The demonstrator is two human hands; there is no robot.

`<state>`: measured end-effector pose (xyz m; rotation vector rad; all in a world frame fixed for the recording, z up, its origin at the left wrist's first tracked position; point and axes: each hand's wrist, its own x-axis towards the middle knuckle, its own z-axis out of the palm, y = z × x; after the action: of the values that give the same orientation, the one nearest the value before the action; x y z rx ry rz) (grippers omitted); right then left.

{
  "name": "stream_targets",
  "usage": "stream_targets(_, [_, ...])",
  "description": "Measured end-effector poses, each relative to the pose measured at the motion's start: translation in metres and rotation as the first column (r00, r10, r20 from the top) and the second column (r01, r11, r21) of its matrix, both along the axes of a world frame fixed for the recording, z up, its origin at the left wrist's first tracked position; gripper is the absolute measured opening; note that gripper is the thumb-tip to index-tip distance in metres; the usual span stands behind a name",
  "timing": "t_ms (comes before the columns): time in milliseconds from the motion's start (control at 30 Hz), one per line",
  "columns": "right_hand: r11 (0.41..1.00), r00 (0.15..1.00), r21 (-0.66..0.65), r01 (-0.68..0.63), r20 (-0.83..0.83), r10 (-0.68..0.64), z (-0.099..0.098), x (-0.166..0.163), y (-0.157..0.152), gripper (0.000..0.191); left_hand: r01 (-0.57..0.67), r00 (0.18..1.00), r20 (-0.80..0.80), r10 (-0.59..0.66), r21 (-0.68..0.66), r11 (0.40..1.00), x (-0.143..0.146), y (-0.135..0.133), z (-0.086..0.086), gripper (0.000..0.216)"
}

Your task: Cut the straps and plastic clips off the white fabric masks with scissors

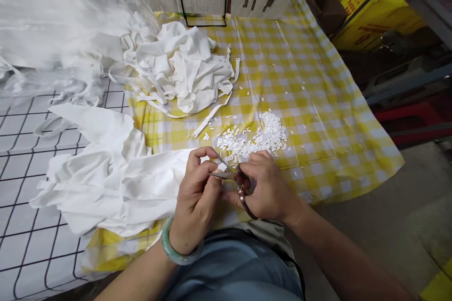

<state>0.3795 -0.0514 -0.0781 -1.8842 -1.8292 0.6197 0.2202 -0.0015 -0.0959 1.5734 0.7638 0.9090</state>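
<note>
Head cam: action's at the table's [318, 94] near edge
Left hand [196, 197]: pinching a tiny white strip [222, 167]
Right hand [266, 188]: gripping the scissors [229, 175]

scissors [229, 176]: shiny metal | garments [116, 183]: matt white cloth | tablecloth [318, 103]: smooth checked fabric

My left hand [197, 193] and right hand [268, 188] were together just before my waist, forearms angling in from either side. The left pinched thumb to forefinger, palm turned inward. The right was curled tight, knuckles up, its fingertips against the left's.
</note>
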Motion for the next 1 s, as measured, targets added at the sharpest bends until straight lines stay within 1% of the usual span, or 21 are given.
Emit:
stream_targets(100, [1.000,1.000,-0.007,0.004,-0.017,-0.004,0.001,0.000,0.000,0.043,-0.001,1.000,0.005,0.001,0.006,1.000,0.000,-0.001,-0.002,0.021])
stream_targets(300, [1.000,1.000,-0.010,0.009,-0.026,-0.009,0.001,0.000,0.001,0.041,0.000,1.000,0.001,0.000,-0.032,0.999,0.000,-0.003,-0.002,0.021])
stream_targets(433, [1.000,1.000,0.006,0.004,-0.021,-0.004,-0.002,0.000,0.001,0.040,0.004,1.000,-0.005,-0.004,0.007,1.000,0.002,-0.002,-0.001,0.023])
stream_targets(533, [1.000,1.000,0.019,0.008,-0.028,-0.007,-0.003,0.001,0.001,0.041,0.011,1.000,-0.010,-0.010,0.033,0.999,0.002,0.000,-0.001,0.024])
stream_targets(767, [0.998,0.999,0.042,0.042,0.016,-0.043,-0.005,0.007,-0.004,0.048,0.032,0.998,-0.054,-0.030,0.030,0.999,0.008,0.000,0.000,0.023])
stream_targets(867, [0.997,0.997,0.044,0.071,0.038,-0.072,-0.009,0.011,-0.010,0.050,0.060,0.996,-0.071,-0.057,0.041,0.997,0.016,0.002,0.001,0.024])
stream_targets(1000, [0.985,0.983,0.009,0.172,0.061,-0.173,-0.017,0.021,-0.020,0.053,0.099,0.990,-0.102,-0.097,0.017,0.995,0.026,0.006,-0.002,0.024])
